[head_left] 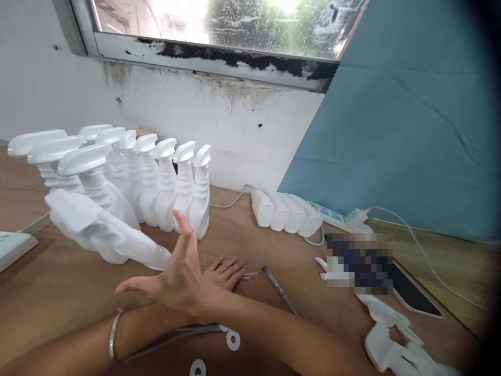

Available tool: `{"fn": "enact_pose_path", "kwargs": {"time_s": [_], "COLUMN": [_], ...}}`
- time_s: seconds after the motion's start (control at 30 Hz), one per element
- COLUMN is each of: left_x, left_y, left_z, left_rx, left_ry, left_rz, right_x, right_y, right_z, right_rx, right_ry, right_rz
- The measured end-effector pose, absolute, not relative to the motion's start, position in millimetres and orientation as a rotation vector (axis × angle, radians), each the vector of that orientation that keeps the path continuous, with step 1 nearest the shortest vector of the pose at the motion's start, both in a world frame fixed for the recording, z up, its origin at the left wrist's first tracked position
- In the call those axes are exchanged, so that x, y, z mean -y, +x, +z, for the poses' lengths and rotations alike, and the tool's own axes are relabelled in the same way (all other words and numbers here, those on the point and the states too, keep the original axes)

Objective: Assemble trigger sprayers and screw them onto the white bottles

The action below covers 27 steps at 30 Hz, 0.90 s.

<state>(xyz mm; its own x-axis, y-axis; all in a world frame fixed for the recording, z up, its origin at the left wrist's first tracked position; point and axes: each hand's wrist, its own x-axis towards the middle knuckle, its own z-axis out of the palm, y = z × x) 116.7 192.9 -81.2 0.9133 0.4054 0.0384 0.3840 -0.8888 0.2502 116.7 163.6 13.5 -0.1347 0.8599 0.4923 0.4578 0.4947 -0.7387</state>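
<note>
White tilted spray bottle: slants in front of upright spray bottles, end beside right hand, contact hard to tell | right grip: released, fingers splayed, crossed over left forearm | left hand: lies palm-down on worktop, grip unclenched, beside thin rods, near slim tool

No legible text, brand or number. White box at left of counter: top faintly printed, too small to read.
</note>
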Motion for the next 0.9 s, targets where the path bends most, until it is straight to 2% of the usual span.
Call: {"fn": "enact_pose_path", "kwargs": {"time_s": [0.2,0.4,0.6,0.73,0.8,0.9], "left_x": [-192,-178,-166,-168,-169,-170], "left_y": [118,108,105,105,105,106], "left_z": [-82,-61,-56,-51,-48,-48], "left_rx": [-0.618,-0.579,-0.706,-0.636,-0.618,-0.652], "left_ry": [2.865,2.797,2.668,2.725,2.764,2.777], "left_rz": [0.148,0.191,0.479,0.499,0.495,0.468], "right_x": [-178,-187,-210,-222,-227,-224], "right_y": [97,124,149,155,156,152], "right_z": [14,23,20,19,23,32], "right_rx": [2.017,1.901,1.882,1.861,1.871,1.882], "right_ry": [-0.883,-0.852,-0.793,-0.583,-0.549,-0.623], "right_rz": [0.497,0.668,1.061,1.403,1.422,1.281]}}
